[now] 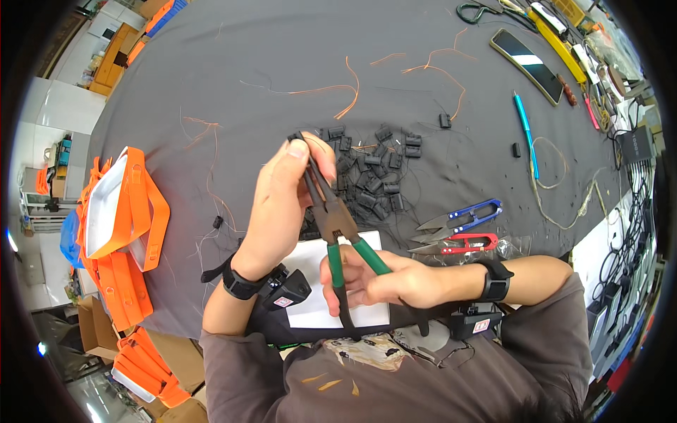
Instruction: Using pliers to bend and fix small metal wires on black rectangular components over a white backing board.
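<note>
1. I am closing my left hand in a thumb-and-finger pinch on a small dark piece; my thumb is hiding its details.
2. I am wrapping my right hand around the long-nose pliers, holding them above the counter near its front edge. Their handles are standing apart; the tips are hiding behind my left fingers.
3. To work cleanly, I should be keeping the nose square to the piece, steadying it close to the tips and squeezing evenly, with my fingertips staying clear of the bite.
4. The pliers are showing bare dark metal at the slim, tapering nose and smooth green sleeves on the handles.
5. Matte black, stubby blocks are lying heaped mid-counter, fine dark wires trailing among them.
6. Springy copper strands are curling toward the far edge, over softly creased grey cloth.
</note>
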`<act>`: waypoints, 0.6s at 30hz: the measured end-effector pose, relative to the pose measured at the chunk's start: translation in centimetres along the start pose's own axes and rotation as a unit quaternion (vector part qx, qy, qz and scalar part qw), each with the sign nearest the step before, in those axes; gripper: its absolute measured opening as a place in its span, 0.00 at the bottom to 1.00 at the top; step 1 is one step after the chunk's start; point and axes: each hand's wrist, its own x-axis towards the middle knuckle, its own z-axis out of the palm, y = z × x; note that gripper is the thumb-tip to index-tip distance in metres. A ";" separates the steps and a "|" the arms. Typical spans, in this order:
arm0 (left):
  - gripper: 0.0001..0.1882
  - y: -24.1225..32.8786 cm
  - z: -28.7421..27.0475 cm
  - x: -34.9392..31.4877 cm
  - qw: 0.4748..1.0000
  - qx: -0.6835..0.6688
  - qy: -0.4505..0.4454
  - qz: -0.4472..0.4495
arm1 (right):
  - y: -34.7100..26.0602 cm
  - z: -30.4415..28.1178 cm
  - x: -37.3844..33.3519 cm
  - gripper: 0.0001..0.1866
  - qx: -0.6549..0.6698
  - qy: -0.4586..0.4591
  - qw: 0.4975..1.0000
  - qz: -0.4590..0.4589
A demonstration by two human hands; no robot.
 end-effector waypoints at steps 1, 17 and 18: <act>0.17 -0.3 -0.2 -0.1 0.999 -0.033 0.003 0.009 | -0.6 0.2 0.0 0.24 0.001 0.000 1.000 0.016; 0.17 -0.4 -0.3 -0.4 0.997 -0.062 -0.033 0.019 | 0.2 0.1 -0.4 0.27 -0.001 -0.001 1.000 0.015; 0.17 -0.6 -0.5 -0.4 0.996 -0.069 -0.045 0.025 | 0.1 0.0 -0.4 0.27 -0.002 -0.001 1.000 0.014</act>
